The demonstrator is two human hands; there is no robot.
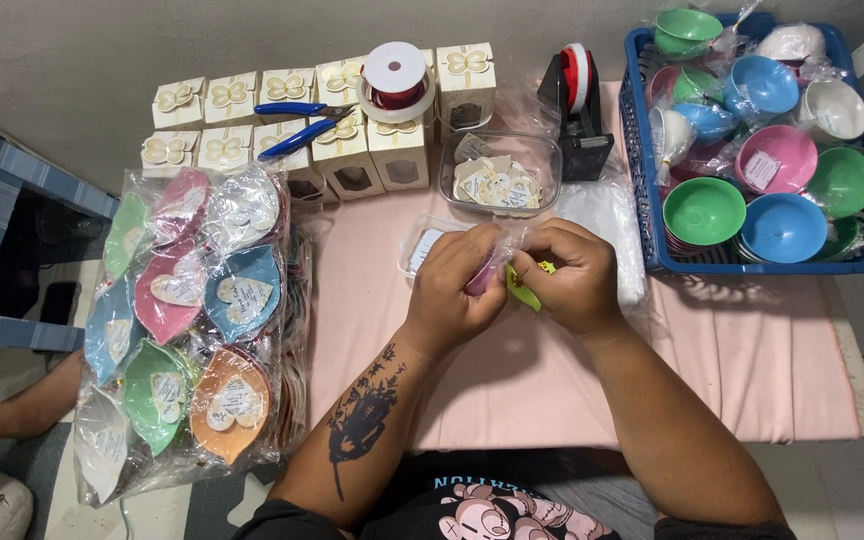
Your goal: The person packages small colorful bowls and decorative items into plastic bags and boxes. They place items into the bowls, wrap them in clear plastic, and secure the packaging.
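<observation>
Meanwhile, at the middle of the pink-covered bench (552, 390), a person's two hands met over a small wrapped bundle. The left hand (449, 290) was curled tight, its fingers pinching a pink piece (482, 277) inside crinkled clear wrap (508, 240); the right hand (572, 278) was likewise closed, gripping the same wrap along with a yellow-green piece (525, 290) that peeked out between the two. How firmly either piece sat within the film could not be told. In this observer's judgement, the thin film might have torn or slipped under such a tight pinch, letting the small pieces drop onto the cloth. Just beyond the knuckles lay a shallow clear tray (422, 248), near enough to be nudged. At the bench's left edge a large bag of wrapped heart-shaped dishes (187, 320) overhung the side and looked liable to slide off. Farther back stood a clear box of paper tags (500, 175), and a tape dispenser (577, 115). Along the far edge were cream gift boxes (282, 120), blue-handled pliers (302, 125) and a ribbon spool (395, 80). A blue basket (642, 170) of coloured bowls filled the far right corner.
</observation>
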